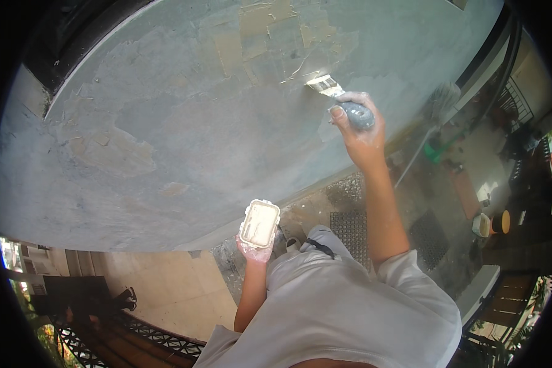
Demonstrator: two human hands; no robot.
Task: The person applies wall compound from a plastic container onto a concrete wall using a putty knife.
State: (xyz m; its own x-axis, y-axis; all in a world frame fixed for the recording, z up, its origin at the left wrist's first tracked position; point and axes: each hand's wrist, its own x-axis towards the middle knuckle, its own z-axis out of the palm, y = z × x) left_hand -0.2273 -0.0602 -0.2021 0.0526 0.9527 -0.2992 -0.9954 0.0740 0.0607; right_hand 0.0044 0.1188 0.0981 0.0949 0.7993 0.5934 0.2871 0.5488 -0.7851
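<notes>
My right hand (363, 122) is closed around the dark grey handle of a putty knife (329, 86), raised against the wall. The blade carries pale filler, and its edge is at or very near the wall surface; I cannot tell whether it touches. White residue coats my fingers. Lower down, my left hand (256, 250) holds a small white rectangular plastic tub (260, 224) from below, with cream-coloured filler inside. The grey-green wall (184, 141) has beige filler patches (264, 30) above and left of the blade, and rougher patches farther left.
A dark-framed opening (61, 55) is at the upper left. Dark perforated mats (348, 236) lie on the floor by my legs. To the right are a broom (441, 98), a green object (433, 152) and small buckets (481, 225). A dark lattice railing (147, 331) runs at the lower left.
</notes>
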